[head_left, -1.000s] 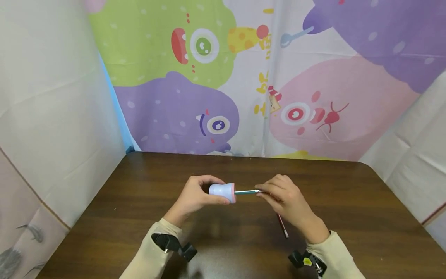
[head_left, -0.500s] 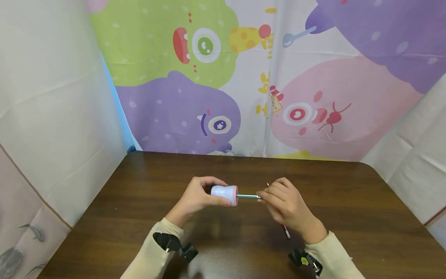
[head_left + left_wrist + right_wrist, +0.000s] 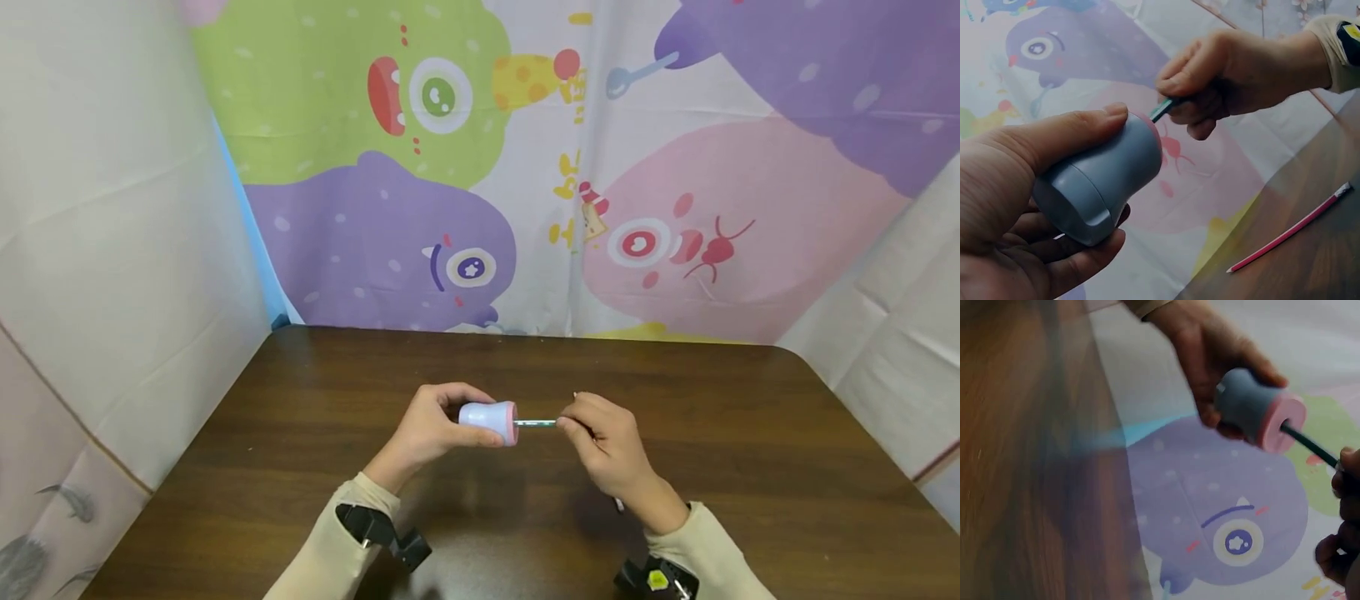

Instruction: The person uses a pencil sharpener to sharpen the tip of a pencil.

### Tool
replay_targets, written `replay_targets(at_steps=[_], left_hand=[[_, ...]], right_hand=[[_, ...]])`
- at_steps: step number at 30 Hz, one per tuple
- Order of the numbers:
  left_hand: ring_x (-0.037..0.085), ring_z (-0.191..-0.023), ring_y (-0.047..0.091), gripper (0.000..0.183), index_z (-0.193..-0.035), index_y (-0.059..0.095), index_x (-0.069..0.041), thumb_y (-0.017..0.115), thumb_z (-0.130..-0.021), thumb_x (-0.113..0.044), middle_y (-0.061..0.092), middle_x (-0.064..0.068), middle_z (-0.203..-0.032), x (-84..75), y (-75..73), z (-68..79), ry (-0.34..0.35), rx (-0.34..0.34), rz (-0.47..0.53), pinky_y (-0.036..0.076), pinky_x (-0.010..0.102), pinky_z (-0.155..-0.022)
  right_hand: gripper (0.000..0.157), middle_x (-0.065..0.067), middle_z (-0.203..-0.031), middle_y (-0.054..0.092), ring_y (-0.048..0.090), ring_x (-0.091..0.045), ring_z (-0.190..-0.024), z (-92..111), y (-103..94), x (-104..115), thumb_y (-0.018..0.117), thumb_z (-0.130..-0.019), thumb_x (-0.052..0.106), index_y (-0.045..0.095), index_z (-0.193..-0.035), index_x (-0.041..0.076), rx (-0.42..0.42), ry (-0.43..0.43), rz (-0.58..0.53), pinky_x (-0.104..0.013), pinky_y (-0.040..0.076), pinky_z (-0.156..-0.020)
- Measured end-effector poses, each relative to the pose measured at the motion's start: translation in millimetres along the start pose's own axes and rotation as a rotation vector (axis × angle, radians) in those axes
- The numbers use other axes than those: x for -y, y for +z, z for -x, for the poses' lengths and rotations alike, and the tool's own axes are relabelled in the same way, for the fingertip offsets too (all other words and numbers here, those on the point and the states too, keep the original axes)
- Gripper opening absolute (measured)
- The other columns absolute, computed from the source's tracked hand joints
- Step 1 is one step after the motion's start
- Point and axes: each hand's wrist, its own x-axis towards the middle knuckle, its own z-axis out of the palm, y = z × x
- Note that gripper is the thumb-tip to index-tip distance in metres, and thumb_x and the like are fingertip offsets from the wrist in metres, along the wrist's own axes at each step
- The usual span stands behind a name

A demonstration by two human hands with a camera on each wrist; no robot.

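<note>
Two things are in your hands above the tabletop (image 3: 337, 400): your left hand (image 3: 431, 429) curls its fingers round the sharpener (image 3: 486, 421), and your right hand (image 3: 611, 446), to the sharpener's right, pinches the green pencil (image 3: 536, 423) in its fingers. That pencil runs into the hole in the sharpener's pink end, while a red pencil (image 3: 1291, 232) lies nearer you than the sharpener and right of it.
</note>
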Motion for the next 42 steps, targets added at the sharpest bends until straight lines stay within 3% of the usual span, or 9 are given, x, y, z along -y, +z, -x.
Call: replay_targets(at_steps=[5,10,13,16,19,25,30,36,42], left_hand=[[0.016,-0.071,0.06,0.037,-0.098,0.074,0.005,0.089,-0.064,0.003,0.07,0.007,-0.084,-2.1,3.5,2.2,0.03,-0.026,-0.018,0.053,0.023,-0.059],[0.017,-0.069,0.06,0.038,-0.097,0.074,0.003,0.091,-0.064,-0.001,0.07,0.007,-0.083,-3.5,5.0,2.5,0.057,-0.021,-0.069,0.054,0.024,-0.058],[0.017,-0.069,0.06,0.037,-0.097,0.074,0.002,0.091,-0.065,-0.004,0.07,0.007,-0.083,-3.4,3.2,1.5,0.049,-0.011,-0.086,0.054,0.025,-0.058],[0.016,-0.07,0.06,0.036,-0.097,0.074,0.003,0.091,-0.066,-0.005,0.07,0.006,-0.082,-3.7,0.0,0.7,0.025,-0.008,-0.09,0.053,0.024,-0.058],[0.016,-0.069,0.059,0.036,-0.097,0.074,0.004,0.09,-0.066,-0.004,0.069,0.005,-0.08,-4.7,-3.1,0.4,0.001,-0.005,-0.071,0.053,0.023,-0.057],[0.015,-0.068,0.06,0.036,-0.098,0.072,0.007,0.088,-0.068,-0.002,0.069,0.006,-0.08,-3.6,-5.6,0.8,-0.021,0.032,-0.025,0.055,0.024,-0.056],[0.016,-0.069,0.059,0.035,-0.097,0.074,0.005,0.089,-0.067,-0.002,0.069,0.005,-0.081,-2.1,-4.2,3.6,-0.016,0.061,-0.049,0.052,0.023,-0.056],[0.015,-0.07,0.059,0.036,-0.097,0.074,0.004,0.089,-0.066,-0.001,0.07,0.005,-0.083,-1.1,3.1,4.4,0.006,0.069,-0.054,0.053,0.023,-0.058],[0.015,-0.071,0.061,0.037,-0.098,0.074,0.003,0.091,-0.065,-0.004,0.071,0.008,-0.086,0.8,11.6,4.7,0.058,0.023,-0.088,0.054,0.025,-0.059]], right_hand=[[0.035,0.01,-0.06,0.034,0.032,-0.001,-0.055,-1,-1.0,12,0.062,-0.087,-0.008,0.047,-0.063,0.012,0.062,0.286,-0.063,-0.013,0.035,-0.054],[0.045,0.008,-0.055,0.029,0.027,-0.005,-0.05,-6,-5.9,21,0.051,-0.101,0.009,0.032,-0.061,-0.001,0.182,0.831,-0.483,-0.019,0.028,-0.047],[0.045,0.003,-0.055,0.033,0.03,-0.008,-0.049,-10,-10.5,20,0.047,-0.103,0.015,0.036,-0.066,-0.008,0.262,0.958,-0.549,-0.021,0.031,-0.047],[0.031,0.005,-0.06,0.042,0.037,-0.007,-0.052,-10,-15.9,16,0.051,-0.103,0.015,0.054,-0.077,-0.002,0.377,0.758,-0.332,-0.021,0.034,-0.047],[0.01,0.008,-0.073,0.052,0.044,-0.003,-0.059,-7,-20.6,8,0.058,-0.101,0.016,0.064,-0.096,0.009,0.42,0.376,-0.066,-0.022,0.045,-0.052],[0.032,-0.001,-0.083,0.06,0.058,-0.014,-0.071,-4,-15.0,-8,0.047,-0.106,0.025,0.066,-0.097,0.001,0.255,-0.301,0.218,-0.035,0.059,-0.074],[0.026,-0.002,-0.071,0.052,0.045,-0.011,-0.056,3,-2.5,-7,0.051,-0.103,0.013,0.065,-0.088,-0.003,0.127,-0.457,0.176,-0.019,0.043,-0.046],[0.013,-0.002,-0.067,0.064,0.047,-0.003,-0.056,8,-4.6,6,0.067,-0.093,0.004,0.069,-0.081,0.001,0.168,-0.066,-0.071,-0.014,0.043,-0.047],[0.006,0.005,-0.058,0.053,0.04,-0.002,-0.049,-3,-15.0,17,0.069,-0.082,-0.004,0.07,-0.077,-0.006,0.301,0.641,-0.323,-0.019,0.034,-0.039]])
